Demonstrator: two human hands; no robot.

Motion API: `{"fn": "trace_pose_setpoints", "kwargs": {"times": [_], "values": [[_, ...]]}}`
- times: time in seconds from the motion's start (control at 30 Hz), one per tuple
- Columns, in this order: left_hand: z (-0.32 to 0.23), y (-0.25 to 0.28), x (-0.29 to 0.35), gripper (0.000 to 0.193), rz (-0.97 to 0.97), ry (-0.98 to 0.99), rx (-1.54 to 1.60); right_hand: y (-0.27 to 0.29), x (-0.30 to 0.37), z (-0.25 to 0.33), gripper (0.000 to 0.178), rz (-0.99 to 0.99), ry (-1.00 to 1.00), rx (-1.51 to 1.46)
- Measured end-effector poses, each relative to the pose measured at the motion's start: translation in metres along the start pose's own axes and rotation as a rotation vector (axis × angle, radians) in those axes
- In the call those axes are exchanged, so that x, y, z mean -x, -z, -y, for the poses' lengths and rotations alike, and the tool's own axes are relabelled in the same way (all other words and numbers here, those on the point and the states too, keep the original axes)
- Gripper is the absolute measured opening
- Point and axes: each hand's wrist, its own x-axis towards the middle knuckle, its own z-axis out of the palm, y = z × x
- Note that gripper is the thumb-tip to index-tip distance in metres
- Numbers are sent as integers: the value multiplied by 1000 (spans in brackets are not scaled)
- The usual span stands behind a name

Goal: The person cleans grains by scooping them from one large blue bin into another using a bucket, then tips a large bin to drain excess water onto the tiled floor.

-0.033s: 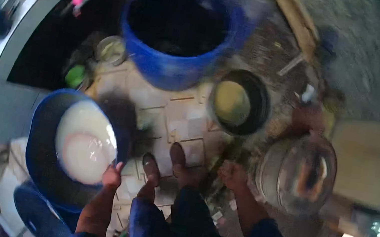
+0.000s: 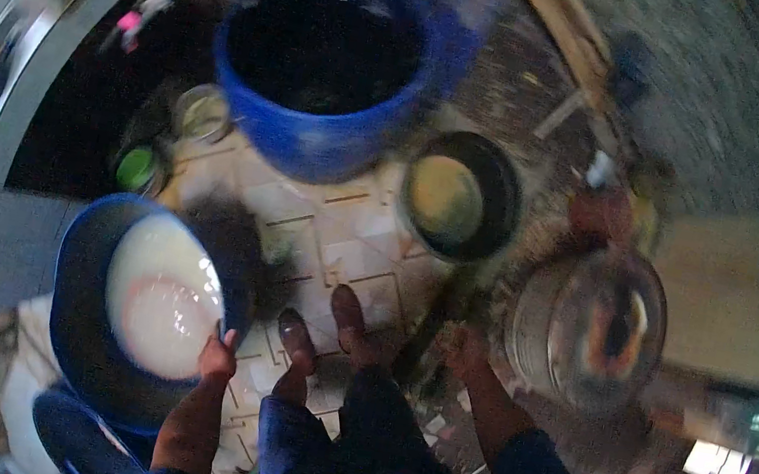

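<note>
Step in hand, as judged: tub handling, w/ the blue tub (image 2: 80, 311) being steadied one-handed. It is set at the L edge of the tiled floor (image 2: 356, 255), & whitish liquid (image 2: 169, 307) w/ a pinkish patch is contained in it. The tub's R rim is apparently pinched by the L hand (image 2: 219, 356), thumb & fingers closed about it; exact finger placement can't be told (blur). Whether the tub is tipped or level can't be told either. The R hand (image 2: 463, 349) is held nr the floor's R edge, well apart from the tub, seemingly curled; whether anything is gripped in it can't be told (too dim). Nearest to it, just off that R edge, is the lidded metal pot (image 2: 536, 338). At the tiles' far R corner a dark pot (image 2: 500, 195) w/ yellowish contents (image 2: 444, 198) is placed; at the far edge, a big blue vat (image 2: 314, 146), dark inside. Next move, prob.: for any shift of the tub, a 2nd hold on the opp. rim is called for, plus slow, level handling, as sloshing is risked w/ that much liquid.
</note>
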Motion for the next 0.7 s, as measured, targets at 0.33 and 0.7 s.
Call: {"fn": "trace_pose_setpoints", "kwargs": {"times": [0.33,0.7], "values": [[46,55,3,63,4,-317,-269,201,157,-121,28,-304,761,280],[-59,118,-74,50,456,-421,-474,238,215,-350,15,-1111,630,720]]}}
